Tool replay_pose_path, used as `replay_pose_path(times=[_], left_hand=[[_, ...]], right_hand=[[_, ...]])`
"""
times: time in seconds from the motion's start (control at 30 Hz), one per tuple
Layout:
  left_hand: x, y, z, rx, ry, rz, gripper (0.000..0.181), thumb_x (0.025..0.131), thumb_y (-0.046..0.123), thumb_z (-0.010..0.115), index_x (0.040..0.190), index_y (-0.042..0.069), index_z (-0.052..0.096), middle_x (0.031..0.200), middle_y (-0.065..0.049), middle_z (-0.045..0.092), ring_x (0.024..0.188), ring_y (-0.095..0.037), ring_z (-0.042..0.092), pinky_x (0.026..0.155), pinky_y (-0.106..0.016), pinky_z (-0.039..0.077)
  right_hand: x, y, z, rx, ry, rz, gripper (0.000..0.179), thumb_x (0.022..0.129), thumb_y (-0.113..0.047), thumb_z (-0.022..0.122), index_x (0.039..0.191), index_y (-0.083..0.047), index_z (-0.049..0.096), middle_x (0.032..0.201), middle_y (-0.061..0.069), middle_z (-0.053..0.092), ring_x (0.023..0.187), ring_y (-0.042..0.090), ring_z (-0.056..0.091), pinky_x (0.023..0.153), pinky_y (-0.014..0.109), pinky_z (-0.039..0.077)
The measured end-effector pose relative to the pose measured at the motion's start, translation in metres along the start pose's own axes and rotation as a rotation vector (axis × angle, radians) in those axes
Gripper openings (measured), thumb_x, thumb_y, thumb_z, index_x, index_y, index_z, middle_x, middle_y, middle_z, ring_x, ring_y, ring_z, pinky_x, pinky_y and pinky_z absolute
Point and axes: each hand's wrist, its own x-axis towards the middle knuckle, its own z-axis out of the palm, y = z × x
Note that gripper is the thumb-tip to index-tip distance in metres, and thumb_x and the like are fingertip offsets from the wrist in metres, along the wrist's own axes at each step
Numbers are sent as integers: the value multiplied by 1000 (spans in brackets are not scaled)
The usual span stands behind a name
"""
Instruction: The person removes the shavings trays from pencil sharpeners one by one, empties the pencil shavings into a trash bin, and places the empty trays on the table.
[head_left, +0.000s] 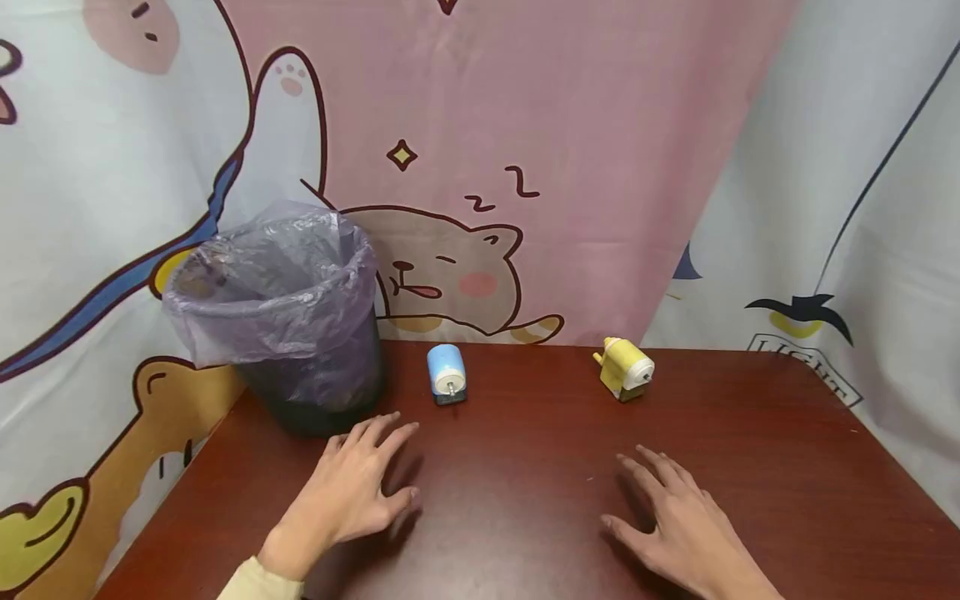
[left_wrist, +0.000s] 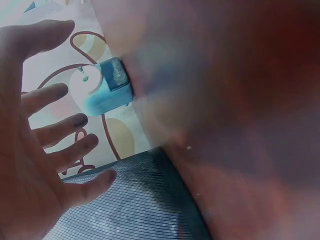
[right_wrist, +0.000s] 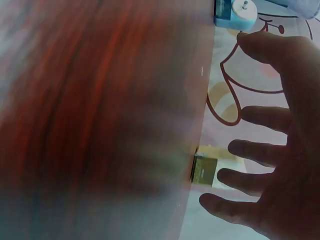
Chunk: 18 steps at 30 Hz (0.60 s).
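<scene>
My left hand [head_left: 348, 487] hovers over the table with fingers spread, holding nothing. Just beyond its fingertips stands a small blue rounded device [head_left: 447, 371], with a white round end, a short metal stub and a dark base. The left wrist view shows this blue device [left_wrist: 102, 87] past the fingers. On the other side, my right hand [head_left: 686, 525] is also spread and holds nothing. Farther back from it is a similar yellow device [head_left: 624, 367] with a white round end and a small side knob. Fingers partly cover the yellow device [right_wrist: 205, 169] in the right wrist view.
A dark mesh bin [head_left: 322, 408] lined with a translucent purple bag [head_left: 300, 321] stands at the back left, near the left hand. Behind the reddish-brown table [head_left: 517, 500] hangs a cartoon-printed curtain [head_left: 600, 167] along the back edge.
</scene>
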Motion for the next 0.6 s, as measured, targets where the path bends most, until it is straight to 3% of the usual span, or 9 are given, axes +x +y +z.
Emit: replay_pose_path(times=[0.17, 0.47, 0.6], left_hand=[[14, -4, -4, -1, 42, 40, 75, 81, 53, 77, 147, 26, 53, 149, -9, 54, 132, -33, 56, 96, -59, 48], [41, -9, -3, -68, 63, 96, 69, 85, 44, 77, 147, 22, 53, 149, -12, 54, 132, -35, 57, 96, -62, 49], [54, -14, -2, -123, 101, 150, 63, 88, 33, 77, 144, 15, 55, 146, -15, 55, 129, -37, 58, 99, -58, 50]], right_hand=[[5, -9, 2, 14, -18, -25, 81, 79, -70, 72, 140, -17, 62, 149, 16, 53, 131, 43, 54, 95, 69, 48], [15, -18, 0, 53, -67, -64, 79, 81, -72, 69, 140, -20, 61, 151, 11, 53, 135, 36, 53, 99, 65, 48], [20, -21, 1, 52, -26, -98, 77, 82, -70, 71, 140, -20, 62, 150, 10, 54, 133, 35, 55, 97, 62, 50]])
